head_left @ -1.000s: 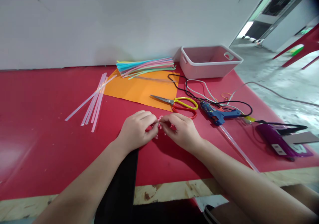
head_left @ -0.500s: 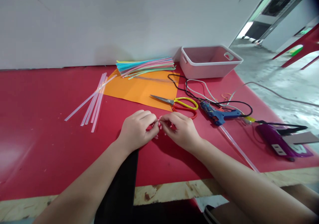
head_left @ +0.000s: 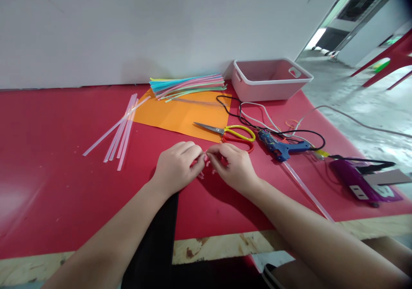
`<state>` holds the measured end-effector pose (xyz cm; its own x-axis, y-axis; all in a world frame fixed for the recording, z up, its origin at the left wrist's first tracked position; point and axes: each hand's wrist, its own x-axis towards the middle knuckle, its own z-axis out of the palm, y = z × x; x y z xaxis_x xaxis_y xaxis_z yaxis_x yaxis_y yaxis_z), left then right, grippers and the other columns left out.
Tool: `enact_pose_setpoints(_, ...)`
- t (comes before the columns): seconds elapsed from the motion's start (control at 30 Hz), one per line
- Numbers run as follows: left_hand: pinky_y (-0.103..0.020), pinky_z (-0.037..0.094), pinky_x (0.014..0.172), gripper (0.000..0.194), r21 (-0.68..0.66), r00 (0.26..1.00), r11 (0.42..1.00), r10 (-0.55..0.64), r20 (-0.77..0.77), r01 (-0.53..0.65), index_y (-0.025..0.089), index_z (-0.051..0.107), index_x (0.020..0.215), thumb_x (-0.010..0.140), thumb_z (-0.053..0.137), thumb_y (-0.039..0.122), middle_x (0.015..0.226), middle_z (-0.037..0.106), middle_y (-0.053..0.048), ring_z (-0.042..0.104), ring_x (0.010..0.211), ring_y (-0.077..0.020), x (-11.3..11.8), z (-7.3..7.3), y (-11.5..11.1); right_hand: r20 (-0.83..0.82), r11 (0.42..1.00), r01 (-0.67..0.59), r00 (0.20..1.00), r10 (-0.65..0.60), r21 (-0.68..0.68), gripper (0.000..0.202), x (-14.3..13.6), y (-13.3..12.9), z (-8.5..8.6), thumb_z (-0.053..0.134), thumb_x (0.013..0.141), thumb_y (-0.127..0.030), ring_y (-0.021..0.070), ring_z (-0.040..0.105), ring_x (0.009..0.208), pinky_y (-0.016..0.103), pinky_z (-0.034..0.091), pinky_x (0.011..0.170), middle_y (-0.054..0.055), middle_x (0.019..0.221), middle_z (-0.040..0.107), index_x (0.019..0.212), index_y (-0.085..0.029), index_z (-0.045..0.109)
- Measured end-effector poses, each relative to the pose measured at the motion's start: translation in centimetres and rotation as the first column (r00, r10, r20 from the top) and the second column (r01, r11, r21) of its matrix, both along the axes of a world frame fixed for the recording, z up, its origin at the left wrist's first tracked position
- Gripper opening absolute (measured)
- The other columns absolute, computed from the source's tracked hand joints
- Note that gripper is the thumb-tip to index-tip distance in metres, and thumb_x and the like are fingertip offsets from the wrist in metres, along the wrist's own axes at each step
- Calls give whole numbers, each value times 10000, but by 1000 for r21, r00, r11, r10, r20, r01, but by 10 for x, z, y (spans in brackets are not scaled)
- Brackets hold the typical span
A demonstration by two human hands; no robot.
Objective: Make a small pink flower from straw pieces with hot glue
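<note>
My left hand [head_left: 180, 165] and my right hand [head_left: 234, 167] meet over the red tabletop, thumbs and forefingers pinched almost tip to tip. Between the fingertips is a small pink piece [head_left: 206, 155] that looks like pipe cleaner; the fingers hide most of it. More short pink bits [head_left: 201, 175] lie just under the hands. Right behind my right hand are scissors [head_left: 225, 131] with one yellow and one red handle, blades pointing left across an orange sheet [head_left: 167, 116].
Several coloured pipe cleaners [head_left: 188, 85] lie at the back, near a pink basket [head_left: 264, 91]. To the left are translucent glue sticks [head_left: 124, 136]. A blue glue gun [head_left: 283, 149] with tangled cords and a purple device [head_left: 363, 179] occupy the right side.
Both hands stay nearly in place. The fingertips shift very slightly around the small pink piece, and the pink bits beneath show a little more.
</note>
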<state>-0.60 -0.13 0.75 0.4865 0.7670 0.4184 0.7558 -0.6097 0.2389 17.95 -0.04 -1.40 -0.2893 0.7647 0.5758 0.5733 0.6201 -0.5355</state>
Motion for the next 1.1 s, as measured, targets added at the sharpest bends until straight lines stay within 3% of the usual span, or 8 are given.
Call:
enact_pose_setpoints(0.17,-278,397,669,260,-91,977,973,208,-42,-211,187,618,823,960,451,331,847,672,-48,605,827,-186,-6,-3,8,-1,999,-36,999,36,-11,67,7,1,4,593,884,-171,142,614,710,266,489,685,30,780,706,865,-176,657)
enact_pose_setpoints(0.33,-288,348,588,229,-177,960,947,248,-131,-269,204,614,750,909,551,356,788,668,-28,600,767,-199,-11,-4,11,184,971,-235,953,239,-46,88,8,-3,8,635,880,-242,176,554,811,343,465,812,43,865,700,838,-195,698)
enact_pose_setpoints(0.57,-299,339,589,234,-139,937,927,341,-70,-348,200,614,864,961,449,334,867,674,-47,615,809,-210,-13,3,8,308,979,-145,933,184,-145,195,1,-8,4,616,892,-332,206,509,895,384,440,861,67,925,646,822,-176,710)
enact_pose_setpoints(0.63,-296,362,607,227,-198,961,940,277,-22,-276,204,617,885,955,456,348,865,679,-40,619,799,-204,-13,4,8,326,980,-142,928,181,-140,192,0,-8,3,602,897,-323,210,506,910,390,434,881,68,940,644,836,-173,705)
enact_pose_setpoints(0.7,-291,396,643,177,-323,993,941,115,12,-105,217,617,910,935,489,337,877,686,-24,622,802,-191,-13,7,7,348,980,-145,919,183,-133,154,0,-9,2,602,886,-282,217,503,923,393,429,885,71,954,647,851,-171,703)
enact_pose_setpoints(0.83,-271,441,651,172,-594,987,789,-144,72,159,234,586,1009,841,555,215,893,675,-3,607,749,-157,-18,13,5,365,982,-137,915,175,-127,88,0,-9,3,614,820,-174,231,497,937,392,425,861,79,969,651,848,-161,696)
enact_pose_setpoints(0.93,-269,438,610,200,-650,985,742,-161,61,162,226,560,990,793,590,225,855,648,-2,585,714,-159,-19,15,5,359,981,-128,917,172,-143,100,-1,-10,4,619,821,-224,233,500,938,395,419,858,80,970,649,844,-161,693)
enact_pose_setpoints(1.1,-294,417,636,78,-529,988,840,-156,-22,121,217,534,853,792,507,176,821,622,-16,573,736,-181,-16,10,7,373,981,-96,915,154,-171,129,-3,-11,4,603,851,-254,228,502,952,395,406,878,73,967,648,880,-169,696)
